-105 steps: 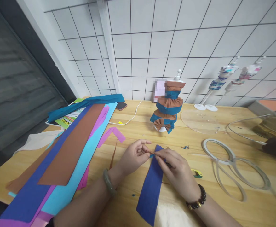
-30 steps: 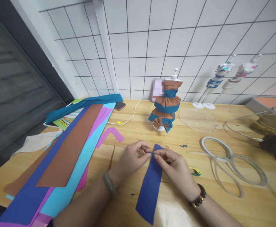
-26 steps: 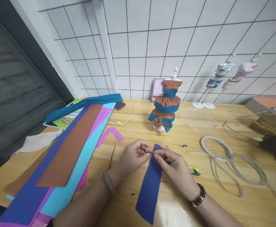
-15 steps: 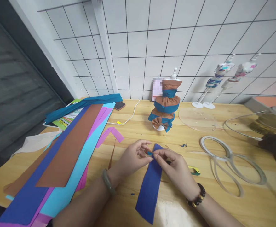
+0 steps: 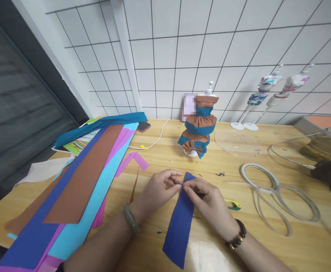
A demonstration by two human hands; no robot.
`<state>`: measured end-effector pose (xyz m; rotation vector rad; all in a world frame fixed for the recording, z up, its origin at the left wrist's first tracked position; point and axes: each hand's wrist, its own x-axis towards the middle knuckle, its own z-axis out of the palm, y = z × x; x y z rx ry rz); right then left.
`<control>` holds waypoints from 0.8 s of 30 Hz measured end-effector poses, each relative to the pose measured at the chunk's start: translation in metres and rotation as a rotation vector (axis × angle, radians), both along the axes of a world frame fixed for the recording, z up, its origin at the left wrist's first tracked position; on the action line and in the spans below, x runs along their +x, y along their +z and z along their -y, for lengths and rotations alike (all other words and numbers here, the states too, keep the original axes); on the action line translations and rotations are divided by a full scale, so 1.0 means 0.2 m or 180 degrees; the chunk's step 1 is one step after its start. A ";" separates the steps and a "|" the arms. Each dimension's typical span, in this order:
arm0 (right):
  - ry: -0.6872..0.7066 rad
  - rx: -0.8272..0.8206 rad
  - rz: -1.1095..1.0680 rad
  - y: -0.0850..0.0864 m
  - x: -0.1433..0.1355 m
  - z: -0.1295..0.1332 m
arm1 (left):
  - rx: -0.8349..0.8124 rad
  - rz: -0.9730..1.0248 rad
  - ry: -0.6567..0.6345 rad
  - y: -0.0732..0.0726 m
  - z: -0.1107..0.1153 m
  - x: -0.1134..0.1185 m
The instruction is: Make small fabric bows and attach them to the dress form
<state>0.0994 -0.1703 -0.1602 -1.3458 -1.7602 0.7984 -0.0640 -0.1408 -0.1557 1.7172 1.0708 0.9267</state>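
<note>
My left hand (image 5: 160, 190) and my right hand (image 5: 211, 200) meet fingertip to fingertip over the middle of the table. Both pinch a tiny blue scrap (image 5: 179, 184), mostly covered by the fingers; it looks like crepe paper. Beneath them a dark blue crepe paper strip (image 5: 178, 230) lies lengthwise, its near end toward me. Beyond my hands stands a small dress form (image 5: 201, 122) wrapped in gathered brown and teal bands, with a brown bow low on its front. A yellow-green cutter (image 5: 233, 204) shows partly from behind my right hand.
Stacked crepe paper sheets (image 5: 88, 177) in several colours cover the left side. Tape rings (image 5: 273, 177) lie at the right, near a clear disc (image 5: 233, 145). Two more small dress forms (image 5: 263, 88) stand at the back. A phone (image 5: 143, 126) and white cable (image 5: 158, 139) lie behind.
The fingertips have drawn closer together, and less of the small blue scrap shows between them. The strip and everything else on the table stay in place.
</note>
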 end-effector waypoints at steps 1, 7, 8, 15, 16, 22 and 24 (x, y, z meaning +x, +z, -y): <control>0.0023 0.0029 0.0007 0.00 0.00 0.00 | -0.0002 0.0007 -0.0004 0.00 0.00 0.00; 0.0093 0.0131 0.0013 0.01 0.00 0.00 | -0.0033 0.0115 -0.0055 0.00 0.00 -0.01; 0.0090 0.0137 0.0025 0.01 0.00 0.00 | -0.0027 0.0116 -0.0044 0.00 0.00 -0.01; 0.0074 0.0164 0.0075 -0.01 0.01 0.00 | 0.0407 -0.0239 -0.0050 0.02 0.00 -0.01; 0.0086 0.0169 0.0067 0.00 0.01 0.00 | 0.0499 -0.0308 -0.0079 0.02 0.00 -0.01; 0.0060 0.0318 0.0181 0.01 0.01 0.00 | 0.0815 -0.0586 -0.0363 0.02 -0.01 -0.02; 0.0072 0.0353 0.0232 0.01 0.02 0.00 | 0.0817 -0.0602 -0.0342 0.01 -0.01 -0.02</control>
